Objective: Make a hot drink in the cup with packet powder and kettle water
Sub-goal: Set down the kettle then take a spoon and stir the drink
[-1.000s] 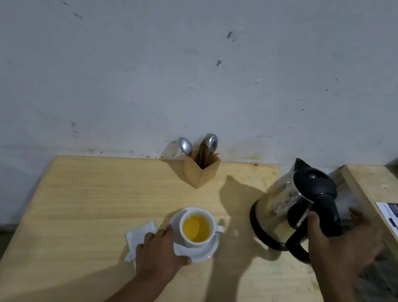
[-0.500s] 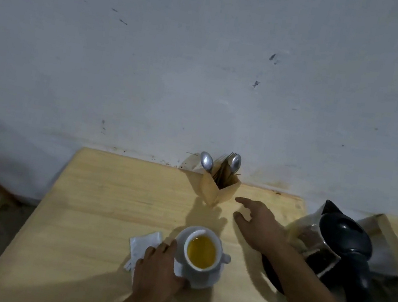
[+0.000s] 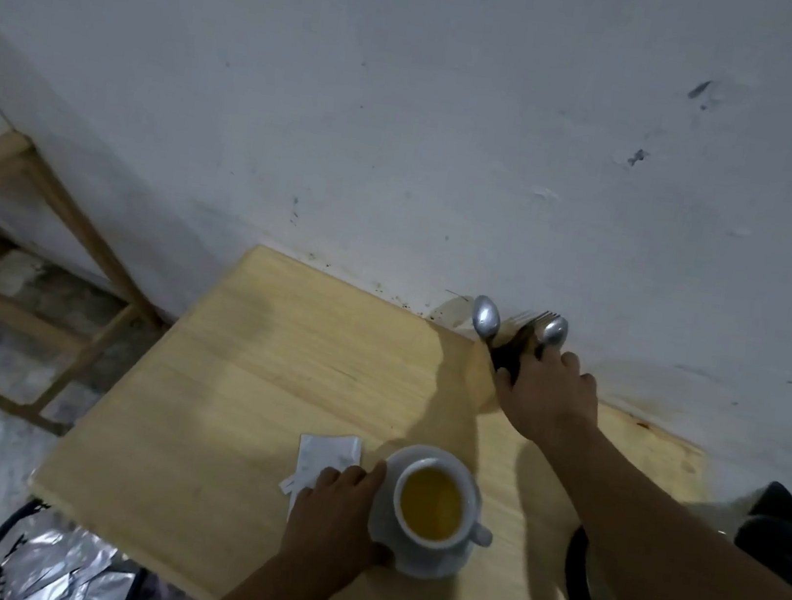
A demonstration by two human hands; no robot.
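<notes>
A white cup [image 3: 468, 516] of yellow liquid stands on a white saucer [image 3: 431, 564] near the front of the wooden table [image 3: 268, 383]. My left hand [image 3: 336, 512] grips the saucer's left edge. An opened white packet [image 3: 327, 454] lies just left of the saucer, partly under my fingers. My right hand [image 3: 548, 399] reaches over the wooden cutlery holder [image 3: 483, 374] by the wall, with its fingers closed on the neck of the right spoon [image 3: 553, 331]. A second spoon [image 3: 485, 317] stands beside it. The black kettle [image 3: 780, 537] sits far right, mostly hidden by my right arm.
A fork's tines show between the two spoons. A wooden frame [image 3: 39, 195] stands on the floor to the left of the table. A dark basket with silver foil wrappers [image 3: 51, 562] sits below the table's front left corner. The wall runs close behind the holder.
My right hand let go of the kettle handle, crossed the table and reached the spoon in the holder. The view swung left. My left hand stayed on the saucer.
</notes>
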